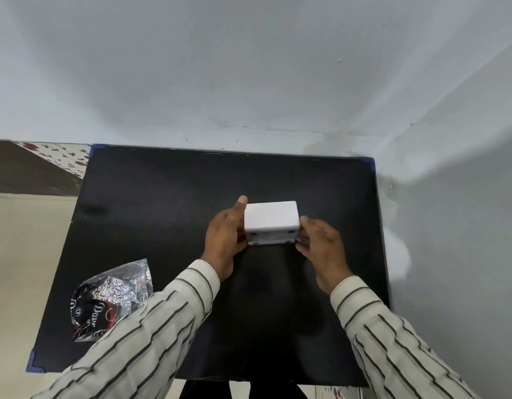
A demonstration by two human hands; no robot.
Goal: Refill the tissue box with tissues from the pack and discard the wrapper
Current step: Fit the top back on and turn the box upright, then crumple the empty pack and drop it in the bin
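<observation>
A small white tissue box (271, 221) stands near the middle of the black table (162, 197). My left hand (225, 240) presses against its left side, thumb up along the far left corner. My right hand (321, 244) grips its right side. The box shows a plain white top and a front face with small dark marks; no opening or tissues are visible. A crumpled shiny wrapper (111, 298), silver and black with "Dove" printed on it, lies at the table's front left, partly under my left sleeve.
The table sits in a corner, with white walls directly behind it and to its right. Beige floor and a floral-patterned strip (59, 156) show to the left. Blue corner guards mark the table's corners.
</observation>
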